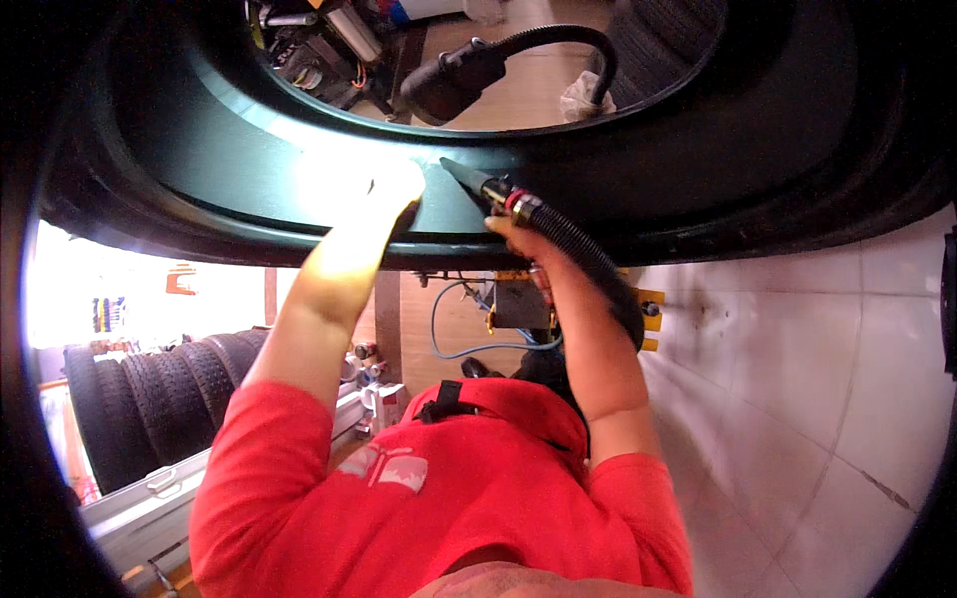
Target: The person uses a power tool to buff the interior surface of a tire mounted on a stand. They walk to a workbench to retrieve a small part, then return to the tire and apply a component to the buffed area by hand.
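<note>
A large black tyre [638, 189] arches across the upper part of the view, its smooth inner wall turned toward me. My left hand [397, 189] reaches up to that wall, washed out by a strong light; its fingers are lost in the glare. Just to the right, my right hand [518, 237] grips a black vacuum hose [588, 254] behind its tapered nozzle [467, 177]. The nozzle tip points up and left at the lit tyre wall, close to my left hand. Whether the tip touches the rubber I cannot tell.
A lamp [454, 82] on a bent black gooseneck [568, 35] shows through the tyre's opening. Below the tyre stands a yellow and grey machine part [523, 302] with a blue hose [436, 334]. Several tyres [164, 394] stand in a row at left; a tiled wall [788, 349] is at right.
</note>
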`<act>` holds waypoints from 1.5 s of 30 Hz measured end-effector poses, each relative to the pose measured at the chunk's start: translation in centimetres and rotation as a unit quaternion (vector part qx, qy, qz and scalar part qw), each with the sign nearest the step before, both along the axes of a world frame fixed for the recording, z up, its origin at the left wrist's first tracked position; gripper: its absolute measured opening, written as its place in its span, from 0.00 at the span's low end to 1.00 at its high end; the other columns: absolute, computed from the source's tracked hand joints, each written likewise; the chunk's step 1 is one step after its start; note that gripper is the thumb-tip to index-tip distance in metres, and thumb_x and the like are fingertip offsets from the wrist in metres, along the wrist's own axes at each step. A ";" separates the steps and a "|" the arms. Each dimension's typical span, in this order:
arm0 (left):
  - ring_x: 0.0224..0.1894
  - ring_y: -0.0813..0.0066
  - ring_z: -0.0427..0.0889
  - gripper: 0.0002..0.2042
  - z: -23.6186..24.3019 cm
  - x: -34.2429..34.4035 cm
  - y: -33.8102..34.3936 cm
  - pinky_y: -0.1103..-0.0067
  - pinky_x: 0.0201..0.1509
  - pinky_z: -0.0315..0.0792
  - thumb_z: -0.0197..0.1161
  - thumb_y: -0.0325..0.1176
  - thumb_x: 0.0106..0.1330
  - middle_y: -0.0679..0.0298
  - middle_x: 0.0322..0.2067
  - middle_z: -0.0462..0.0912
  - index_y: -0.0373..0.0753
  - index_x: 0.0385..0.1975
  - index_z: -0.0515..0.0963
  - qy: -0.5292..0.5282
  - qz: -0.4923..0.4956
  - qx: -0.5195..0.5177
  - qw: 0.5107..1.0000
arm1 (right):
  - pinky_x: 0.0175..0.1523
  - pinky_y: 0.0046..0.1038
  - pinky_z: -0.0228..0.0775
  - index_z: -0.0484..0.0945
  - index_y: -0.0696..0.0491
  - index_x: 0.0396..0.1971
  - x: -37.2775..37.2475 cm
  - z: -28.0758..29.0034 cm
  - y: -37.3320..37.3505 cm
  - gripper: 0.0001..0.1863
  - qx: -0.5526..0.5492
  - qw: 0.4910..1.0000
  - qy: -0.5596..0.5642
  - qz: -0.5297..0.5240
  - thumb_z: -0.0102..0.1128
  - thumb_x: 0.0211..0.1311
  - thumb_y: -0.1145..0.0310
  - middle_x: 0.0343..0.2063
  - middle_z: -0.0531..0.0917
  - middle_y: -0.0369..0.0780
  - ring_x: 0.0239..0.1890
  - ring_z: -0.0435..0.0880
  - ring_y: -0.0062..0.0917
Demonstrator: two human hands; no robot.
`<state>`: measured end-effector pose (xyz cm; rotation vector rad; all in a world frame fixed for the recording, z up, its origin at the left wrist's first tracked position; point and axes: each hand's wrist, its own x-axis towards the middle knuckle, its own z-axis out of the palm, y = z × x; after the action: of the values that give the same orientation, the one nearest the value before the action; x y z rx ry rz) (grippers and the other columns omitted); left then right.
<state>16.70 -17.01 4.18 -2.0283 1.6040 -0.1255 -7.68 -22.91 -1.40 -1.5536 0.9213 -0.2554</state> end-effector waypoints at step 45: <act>0.56 0.55 0.68 0.26 -3.0 -1.1 0.6 0.59 0.58 0.59 0.58 0.57 0.55 0.54 0.49 0.74 0.42 0.44 0.79 0.059 0.069 0.038 0.995 | 0.32 0.34 0.70 0.79 0.56 0.30 3.1 2.0 -1.0 0.18 0.032 0.996 -0.058 0.054 0.67 0.49 0.55 0.22 0.79 0.39 0.25 0.76 0.28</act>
<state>15.65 -16.39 1.17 -2.1127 1.5084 0.1079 -4.60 -23.88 0.56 -1.5086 0.7466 -0.2341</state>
